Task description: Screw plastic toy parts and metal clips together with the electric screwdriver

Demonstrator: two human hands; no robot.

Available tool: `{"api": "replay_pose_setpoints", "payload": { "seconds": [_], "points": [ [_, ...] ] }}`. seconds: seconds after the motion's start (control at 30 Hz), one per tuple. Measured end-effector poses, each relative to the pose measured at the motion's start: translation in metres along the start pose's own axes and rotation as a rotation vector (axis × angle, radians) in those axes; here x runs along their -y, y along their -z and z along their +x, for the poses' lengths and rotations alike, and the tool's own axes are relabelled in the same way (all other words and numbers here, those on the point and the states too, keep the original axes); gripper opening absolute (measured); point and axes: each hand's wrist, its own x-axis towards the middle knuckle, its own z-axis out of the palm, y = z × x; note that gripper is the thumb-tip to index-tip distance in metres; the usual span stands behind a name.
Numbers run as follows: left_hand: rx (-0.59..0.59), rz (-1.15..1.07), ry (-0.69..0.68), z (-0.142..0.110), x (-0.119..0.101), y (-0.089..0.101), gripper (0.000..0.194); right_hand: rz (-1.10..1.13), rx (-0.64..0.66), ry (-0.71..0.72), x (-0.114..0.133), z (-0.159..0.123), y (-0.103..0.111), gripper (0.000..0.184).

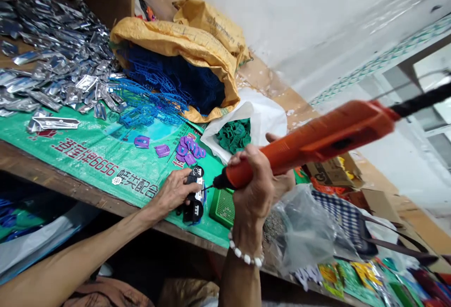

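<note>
My right hand [254,182] is wrapped round an orange electric screwdriver [317,140], held nearly level with its black tip pointing left. That tip touches a small black, white and blue toy car [195,196] lying on the green mat. My left hand [174,192] grips the toy car from the left and steadies it. Purple plastic parts [188,149] lie just beyond the car. A small green tray [222,207] sits beside the car, under the screwdriver's nose.
A heap of silver foil packets [52,58] fills the far left. A yellow sack [176,46] spills blue plastic frames [151,100]. A white bag holds green pieces [235,135]. A clear plastic bag [306,232], a cardboard box [331,171] and coloured packets lie right. The table edge [70,187] runs near me.
</note>
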Motion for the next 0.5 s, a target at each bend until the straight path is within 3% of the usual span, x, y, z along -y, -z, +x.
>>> {"api": "replay_pose_setpoints", "payload": {
  "seconds": [0.2, 0.4, 0.5],
  "points": [
    [0.087, -0.23, 0.008, -0.006, 0.001, 0.013, 0.038, -0.122, -0.174, 0.045, 0.009, 0.009, 0.024, 0.06],
    [0.152, -0.493, 0.028, -0.019, -0.012, 0.042, 0.048, -0.49, -0.067, -0.041, -0.009, 0.003, 0.043, 0.054],
    [0.151, -0.616, 0.02, -0.023, -0.015, 0.057, 0.048, -0.556, -0.096, 0.003, -0.018, -0.015, 0.041, 0.078]
  ]
}}
